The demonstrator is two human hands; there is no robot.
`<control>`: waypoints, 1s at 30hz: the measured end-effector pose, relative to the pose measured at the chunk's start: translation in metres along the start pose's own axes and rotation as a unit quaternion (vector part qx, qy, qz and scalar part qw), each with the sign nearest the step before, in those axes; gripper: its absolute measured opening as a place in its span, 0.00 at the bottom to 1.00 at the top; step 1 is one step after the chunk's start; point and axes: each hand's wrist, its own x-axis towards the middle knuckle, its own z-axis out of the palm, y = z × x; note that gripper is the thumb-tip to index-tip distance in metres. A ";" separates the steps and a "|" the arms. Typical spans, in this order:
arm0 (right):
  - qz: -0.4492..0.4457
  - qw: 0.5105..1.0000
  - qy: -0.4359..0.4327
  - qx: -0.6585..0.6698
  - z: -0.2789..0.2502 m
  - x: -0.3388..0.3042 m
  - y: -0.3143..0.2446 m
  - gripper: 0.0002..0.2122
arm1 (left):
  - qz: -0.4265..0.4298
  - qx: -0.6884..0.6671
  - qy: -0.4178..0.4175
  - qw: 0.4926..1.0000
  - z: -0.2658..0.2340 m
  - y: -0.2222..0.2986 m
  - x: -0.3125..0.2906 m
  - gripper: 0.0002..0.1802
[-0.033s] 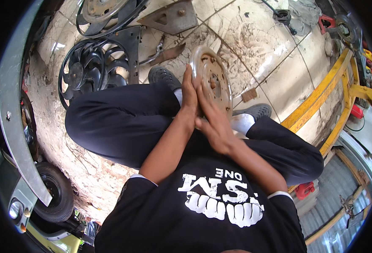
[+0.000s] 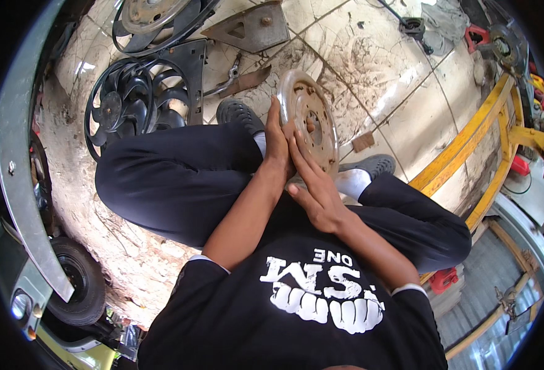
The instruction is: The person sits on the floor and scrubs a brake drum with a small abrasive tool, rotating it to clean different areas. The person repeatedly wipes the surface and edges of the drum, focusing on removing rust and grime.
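Observation:
A rusty round metal disc with a raised, shiny rim, a centre hole and several small holes stands tilted on edge between my shins. My left hand supports it, with straight fingers along the left side of its rim and the thumb hidden. Against the disc's lower face lies my right hand, fingers stretched out and thumb apart, not wrapped round it. The disc's lower edge is partly hidden behind that hand.
Black cooling fans in a frame lie at left, near a flat metal plate and a socket tool. A small brown block sits by my right shoe. A yellow metal frame stands at right, a tyre at lower left.
My right hand has moved slightly down and right along the disc, its thumb farther from the left wrist. The disc and left hand have barely shifted.

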 end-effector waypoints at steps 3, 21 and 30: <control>-0.025 0.998 0.063 0.014 -0.014 0.035 0.003 0.42 | 0.045 -0.044 -0.003 0.998 0.017 -0.010 -0.004 0.41; -0.020 0.992 0.056 0.116 -0.027 0.070 0.016 0.40 | 0.099 -0.121 -0.005 0.988 0.038 -0.011 -0.022 0.43; -0.039 0.979 0.149 0.133 -0.027 0.079 0.036 0.33 | 0.064 0.008 -0.028 0.997 0.036 -0.006 -0.028 0.39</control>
